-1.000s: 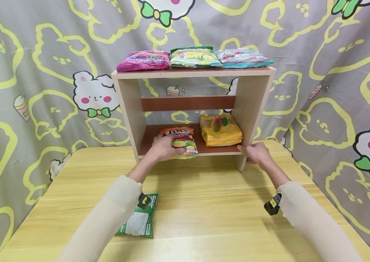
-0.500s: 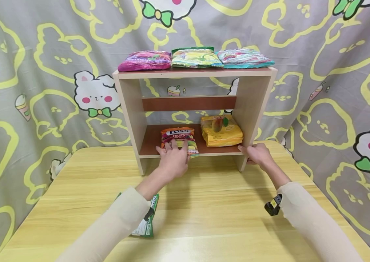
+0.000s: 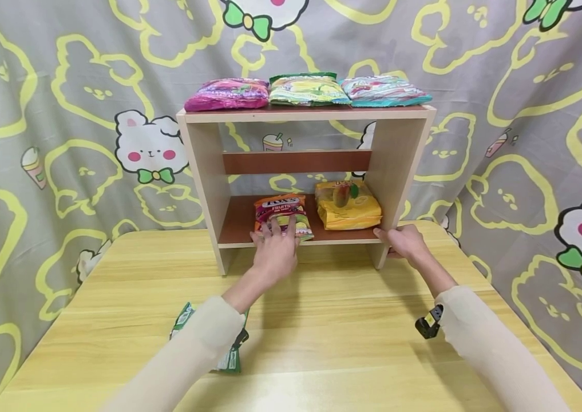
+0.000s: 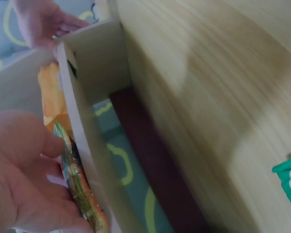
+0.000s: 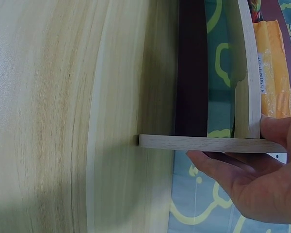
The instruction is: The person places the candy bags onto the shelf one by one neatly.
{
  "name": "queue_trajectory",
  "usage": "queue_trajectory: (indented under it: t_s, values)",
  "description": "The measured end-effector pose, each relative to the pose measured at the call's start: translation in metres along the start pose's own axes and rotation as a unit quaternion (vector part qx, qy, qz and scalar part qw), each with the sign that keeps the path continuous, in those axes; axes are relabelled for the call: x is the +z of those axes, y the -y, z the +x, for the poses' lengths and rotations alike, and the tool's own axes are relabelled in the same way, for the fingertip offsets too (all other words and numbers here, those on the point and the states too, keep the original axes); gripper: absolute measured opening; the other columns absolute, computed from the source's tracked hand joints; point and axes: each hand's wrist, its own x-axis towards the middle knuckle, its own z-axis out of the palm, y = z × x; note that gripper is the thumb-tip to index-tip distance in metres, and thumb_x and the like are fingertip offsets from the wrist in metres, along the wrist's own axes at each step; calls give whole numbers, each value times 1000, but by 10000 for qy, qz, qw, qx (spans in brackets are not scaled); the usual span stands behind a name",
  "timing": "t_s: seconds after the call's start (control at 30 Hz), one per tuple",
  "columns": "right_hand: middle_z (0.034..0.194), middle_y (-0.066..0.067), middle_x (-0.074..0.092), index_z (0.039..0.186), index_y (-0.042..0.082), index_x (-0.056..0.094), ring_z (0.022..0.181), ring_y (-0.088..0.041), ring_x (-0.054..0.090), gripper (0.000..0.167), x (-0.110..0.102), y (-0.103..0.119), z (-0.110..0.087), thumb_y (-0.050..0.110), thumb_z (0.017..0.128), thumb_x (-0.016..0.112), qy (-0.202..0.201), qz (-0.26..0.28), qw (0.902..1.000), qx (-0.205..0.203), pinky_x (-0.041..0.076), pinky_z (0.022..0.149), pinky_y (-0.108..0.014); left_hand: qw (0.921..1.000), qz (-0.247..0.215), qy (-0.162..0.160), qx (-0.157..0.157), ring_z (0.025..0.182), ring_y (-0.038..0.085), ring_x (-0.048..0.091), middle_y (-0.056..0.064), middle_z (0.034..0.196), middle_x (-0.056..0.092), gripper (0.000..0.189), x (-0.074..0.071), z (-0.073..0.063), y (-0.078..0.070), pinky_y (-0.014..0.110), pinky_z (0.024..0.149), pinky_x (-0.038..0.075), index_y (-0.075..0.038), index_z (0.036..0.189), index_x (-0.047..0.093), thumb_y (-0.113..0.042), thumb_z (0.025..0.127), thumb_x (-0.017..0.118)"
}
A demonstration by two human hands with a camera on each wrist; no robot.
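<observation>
My left hand (image 3: pixel 276 250) lies with spread fingers on the front of a red, orange and green Fox's Fruits candy bag (image 3: pixel 281 207), which is on the lower board at the left. In the left wrist view, the fingers of that hand (image 4: pixel 24 170) lie along the face of the candy bag (image 4: pixel 79 182). At the lower right corner, my right hand (image 3: pixel 406 241) grips the side panel of the wooden shelf (image 3: pixel 401 166). The right wrist view has the thumb of this hand (image 5: pixel 254 187) inside the panel, the fingers outside. A yellow mango candy bag (image 3: pixel 349 213) sits beside that panel.
A purple bag (image 3: pixel 229 94), a green-yellow bag (image 3: pixel 309 90) and a turquoise bag (image 3: pixel 383 91) line the shelf top. On the wooden table (image 3: pixel 332 337) lies a green bag (image 3: pixel 231 360), partly hidden under my left sleeve. A patterned curtain (image 3: pixel 84 171) hangs behind.
My left hand has moved from the left side of the Fox's bag round to its front. The bag sits slightly farther back on the board. My right hand stays on the panel.
</observation>
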Motion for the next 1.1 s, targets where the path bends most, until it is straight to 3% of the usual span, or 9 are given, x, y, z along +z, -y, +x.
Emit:
queue_trajectory:
  t_s: [0.17,0.3,0.53,0.8,0.93,1.1]
  values:
    - [140,-33,53,137,-15,49,125,-43,60,69,0,0,0,42,99,59,17,46,10000,1,62,85,-38,9999,25,-132,-59,138,60,39,38,152,38,53,6,10,-2,79,106,32,-16,159,34,-30,109,44]
    - [141,-33,52,138,-15,48,126,-43,59,71,-1,2,0,43,99,60,9,48,10000,-2,58,94,-45,9999,61,-34,-153,139,58,39,36,153,38,54,5,16,-6,78,107,32,-17,159,34,-30,108,47]
    - [139,-33,53,137,-14,50,125,-42,60,70,-2,1,-1,43,98,60,-11,52,10000,17,61,89,-42,9986,-60,394,-361,143,57,33,34,158,32,56,5,30,-13,77,111,28,-21,161,29,-31,108,45]
    - [139,-33,54,136,-14,51,124,-41,61,70,0,0,-1,44,98,60,-20,9,10000,-17,62,86,-39,9980,-160,443,-417,144,55,34,32,158,33,55,9,40,-16,76,112,29,-24,161,30,-31,108,44]
    - [139,-33,54,137,-14,51,124,-41,61,70,0,0,0,44,98,60,-30,32,10000,-21,59,93,-45,9981,-242,391,-399,144,55,34,32,158,33,54,9,42,-16,76,112,28,-24,160,32,-31,108,45]
    - [138,-32,55,135,-12,54,123,-41,61,67,0,0,0,43,98,60,-62,-7,10000,-28,59,92,-45,9980,-321,367,-398,144,55,34,32,158,33,54,10,44,-16,76,112,28,-24,160,33,-31,108,46]
